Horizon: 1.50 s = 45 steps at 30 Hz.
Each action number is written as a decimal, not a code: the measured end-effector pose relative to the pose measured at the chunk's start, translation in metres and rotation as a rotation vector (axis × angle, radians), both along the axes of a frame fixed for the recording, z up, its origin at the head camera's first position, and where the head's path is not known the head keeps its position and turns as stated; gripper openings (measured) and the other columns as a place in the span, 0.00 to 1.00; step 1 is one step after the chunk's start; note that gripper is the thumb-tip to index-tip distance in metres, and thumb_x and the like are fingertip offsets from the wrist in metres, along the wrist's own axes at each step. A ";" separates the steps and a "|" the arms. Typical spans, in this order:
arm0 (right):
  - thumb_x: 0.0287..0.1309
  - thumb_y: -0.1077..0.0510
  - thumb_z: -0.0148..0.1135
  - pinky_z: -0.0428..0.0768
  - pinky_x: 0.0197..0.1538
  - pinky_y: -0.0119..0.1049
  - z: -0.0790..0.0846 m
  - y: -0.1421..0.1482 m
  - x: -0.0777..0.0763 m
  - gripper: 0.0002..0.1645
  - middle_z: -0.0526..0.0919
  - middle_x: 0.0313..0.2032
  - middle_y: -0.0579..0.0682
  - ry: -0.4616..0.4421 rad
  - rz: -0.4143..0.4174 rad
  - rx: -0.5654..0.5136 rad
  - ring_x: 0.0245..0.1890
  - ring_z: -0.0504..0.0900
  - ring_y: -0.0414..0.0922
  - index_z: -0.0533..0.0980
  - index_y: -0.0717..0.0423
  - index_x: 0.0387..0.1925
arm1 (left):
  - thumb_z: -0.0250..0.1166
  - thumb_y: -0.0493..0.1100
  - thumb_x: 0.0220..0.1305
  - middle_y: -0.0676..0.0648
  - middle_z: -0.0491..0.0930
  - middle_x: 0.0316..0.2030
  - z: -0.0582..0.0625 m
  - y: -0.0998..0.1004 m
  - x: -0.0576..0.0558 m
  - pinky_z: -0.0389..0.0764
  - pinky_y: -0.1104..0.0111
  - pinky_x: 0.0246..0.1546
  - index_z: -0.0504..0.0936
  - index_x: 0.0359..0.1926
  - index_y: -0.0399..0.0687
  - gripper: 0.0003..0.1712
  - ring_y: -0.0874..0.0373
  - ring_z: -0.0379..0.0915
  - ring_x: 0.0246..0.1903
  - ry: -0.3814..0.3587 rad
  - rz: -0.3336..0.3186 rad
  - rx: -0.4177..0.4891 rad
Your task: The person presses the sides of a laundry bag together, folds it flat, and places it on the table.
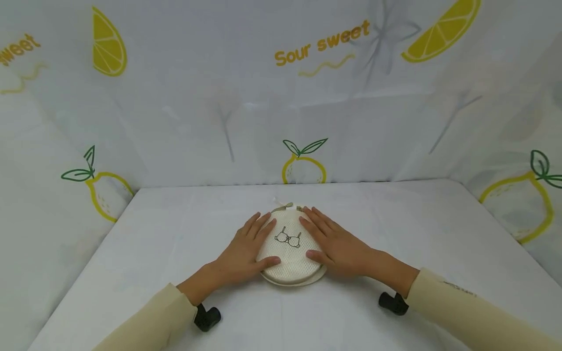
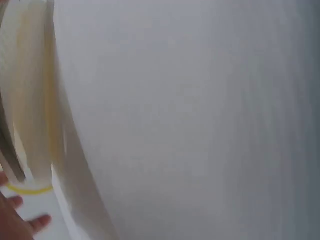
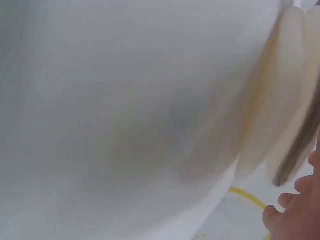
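A round cream mesh zip bag (image 1: pixel 290 263) with a pair of glasses printed on it lies on the white table. My left hand (image 1: pixel 248 251) rests on its left side, fingers spread and thumb across the lower mesh. On the opposite side my right hand (image 1: pixel 342 246) lies with fingers extended toward the top edge. Both hands touch the bag without curling round it. In the left wrist view the bag's side (image 2: pixel 30 75) fills the left edge, and a dark zip strip (image 2: pixel 10 155) shows. The right wrist view has its padded rim (image 3: pixel 285 75) and zip (image 3: pixel 300 140).
The white tabletop (image 1: pixel 184 224) meets a white cloth backdrop (image 1: pixel 197 122) printed with lemons. Black wrist camera mounts (image 1: pixel 208 318) sit below the cream sleeves (image 1: pixel 149 317). A cord end (image 1: pixel 281 202) sticks out behind the bag.
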State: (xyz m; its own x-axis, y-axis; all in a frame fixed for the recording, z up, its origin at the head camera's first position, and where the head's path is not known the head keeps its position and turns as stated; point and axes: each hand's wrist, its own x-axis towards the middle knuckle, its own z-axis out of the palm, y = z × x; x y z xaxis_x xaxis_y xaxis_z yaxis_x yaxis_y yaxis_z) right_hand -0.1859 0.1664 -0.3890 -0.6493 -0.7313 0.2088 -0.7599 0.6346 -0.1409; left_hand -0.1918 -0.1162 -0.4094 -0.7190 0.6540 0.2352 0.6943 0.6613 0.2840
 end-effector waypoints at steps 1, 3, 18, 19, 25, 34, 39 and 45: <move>0.71 0.38 0.42 0.54 0.68 0.51 0.004 0.003 0.000 0.42 0.40 0.74 0.56 0.033 0.007 -0.006 0.73 0.42 0.56 0.47 0.59 0.74 | 0.41 0.72 0.66 0.44 0.49 0.73 0.001 -0.004 -0.003 0.55 0.46 0.64 0.52 0.74 0.45 0.48 0.44 0.39 0.72 0.034 -0.022 0.021; 0.70 0.39 0.44 0.56 0.67 0.51 0.014 0.007 0.001 0.41 0.42 0.74 0.53 0.092 0.036 -0.015 0.72 0.44 0.55 0.49 0.56 0.74 | 0.40 0.68 0.70 0.48 0.54 0.72 0.005 -0.011 -0.011 0.57 0.47 0.63 0.58 0.72 0.47 0.41 0.45 0.44 0.71 0.086 -0.074 0.064; 0.66 0.32 0.43 0.48 0.71 0.44 0.008 -0.034 0.013 0.45 0.48 0.74 0.49 0.215 0.666 0.154 0.73 0.45 0.47 0.52 0.54 0.74 | 0.41 0.50 0.76 0.51 0.55 0.72 0.023 0.018 -0.072 0.41 0.55 0.69 0.59 0.73 0.53 0.27 0.50 0.40 0.72 0.107 -0.519 -0.029; 0.66 0.31 0.43 0.47 0.71 0.44 0.006 -0.034 0.012 0.45 0.48 0.74 0.49 0.209 0.664 0.158 0.73 0.44 0.47 0.52 0.54 0.74 | 0.40 0.50 0.77 0.50 0.55 0.72 0.022 0.020 -0.073 0.41 0.54 0.69 0.59 0.73 0.53 0.27 0.49 0.40 0.72 0.104 -0.529 -0.035; 0.64 0.30 0.43 0.45 0.71 0.43 -0.001 -0.032 0.008 0.49 0.44 0.74 0.49 0.185 0.650 0.201 0.73 0.42 0.48 0.47 0.54 0.75 | 0.40 0.49 0.76 0.50 0.55 0.72 0.012 0.030 -0.077 0.42 0.52 0.69 0.60 0.72 0.53 0.27 0.48 0.40 0.72 0.058 -0.549 -0.043; 0.63 0.29 0.46 0.44 0.71 0.43 -0.010 -0.032 0.008 0.52 0.41 0.75 0.49 0.095 0.641 0.202 0.73 0.40 0.49 0.44 0.54 0.75 | 0.39 0.48 0.76 0.52 0.53 0.72 0.002 0.033 -0.076 0.43 0.51 0.69 0.57 0.74 0.54 0.27 0.50 0.38 0.72 0.058 -0.519 -0.127; 0.63 0.28 0.43 0.42 0.71 0.43 -0.013 -0.033 0.009 0.51 0.40 0.75 0.49 0.053 0.630 0.198 0.73 0.38 0.49 0.43 0.52 0.75 | 0.38 0.49 0.77 0.52 0.50 0.73 0.003 0.033 -0.073 0.43 0.52 0.69 0.54 0.74 0.55 0.28 0.50 0.36 0.73 0.058 -0.512 -0.188; 0.62 0.27 0.41 0.41 0.71 0.43 -0.015 -0.033 0.009 0.52 0.39 0.75 0.48 0.053 0.620 0.218 0.73 0.38 0.48 0.42 0.52 0.75 | 0.37 0.50 0.77 0.53 0.47 0.74 0.001 0.035 -0.073 0.42 0.53 0.69 0.51 0.75 0.57 0.29 0.52 0.35 0.73 0.063 -0.502 -0.238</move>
State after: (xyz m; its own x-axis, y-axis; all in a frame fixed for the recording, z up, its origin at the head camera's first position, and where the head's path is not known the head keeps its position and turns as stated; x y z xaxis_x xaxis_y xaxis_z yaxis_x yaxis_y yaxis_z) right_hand -0.1769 0.1333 -0.4038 -0.0870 -0.9956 0.0334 -0.9962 0.0867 -0.0105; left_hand -0.2653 -0.0815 -0.4083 -0.2951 0.9528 0.0713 0.9513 0.2860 0.1151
